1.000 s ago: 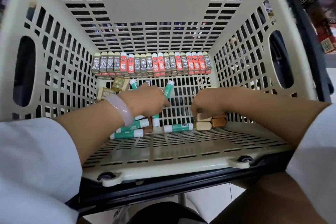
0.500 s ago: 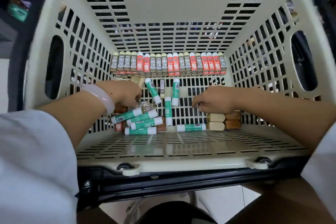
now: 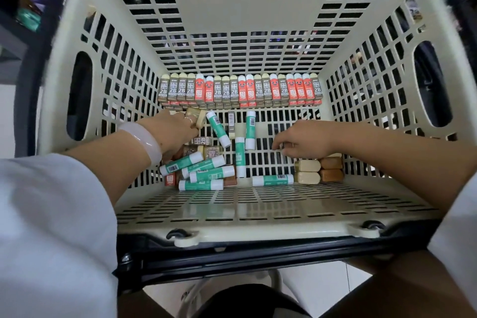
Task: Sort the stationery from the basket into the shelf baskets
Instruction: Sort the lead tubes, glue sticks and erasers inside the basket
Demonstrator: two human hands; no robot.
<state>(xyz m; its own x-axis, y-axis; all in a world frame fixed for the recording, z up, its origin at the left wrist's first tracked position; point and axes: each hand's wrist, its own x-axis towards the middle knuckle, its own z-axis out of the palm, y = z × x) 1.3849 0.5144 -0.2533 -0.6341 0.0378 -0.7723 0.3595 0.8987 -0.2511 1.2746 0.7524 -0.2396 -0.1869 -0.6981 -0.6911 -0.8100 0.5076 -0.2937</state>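
A cream slotted basket (image 3: 77, 20) holds the stationery. A row of grey 2B and red erasers (image 3: 238, 90) stands along its far wall. Green-and-white glue sticks (image 3: 204, 174) lie scattered in the middle and piled near the front left. My left hand (image 3: 175, 129), with a pale bangle on the wrist, reaches over loose erasers at the left. Its fingertips lie against a tilted beige eraser (image 3: 198, 115), and whether they grip it is hidden. My right hand (image 3: 302, 142) rests with loosely curled fingers on the basket floor, just above a small stack of beige and brown erasers (image 3: 318, 171), and holds nothing.
The basket sits in a black trolley frame (image 3: 258, 255). Dark shelving with goods shows past the basket at the upper left (image 3: 28, 13) and upper right. White floor tiles (image 3: 309, 281) show below.
My left hand has left the glue sticks and moved left and back toward the loose erasers. My right hand has lifted off the eraser stack and shifted left. The view has moved closer.
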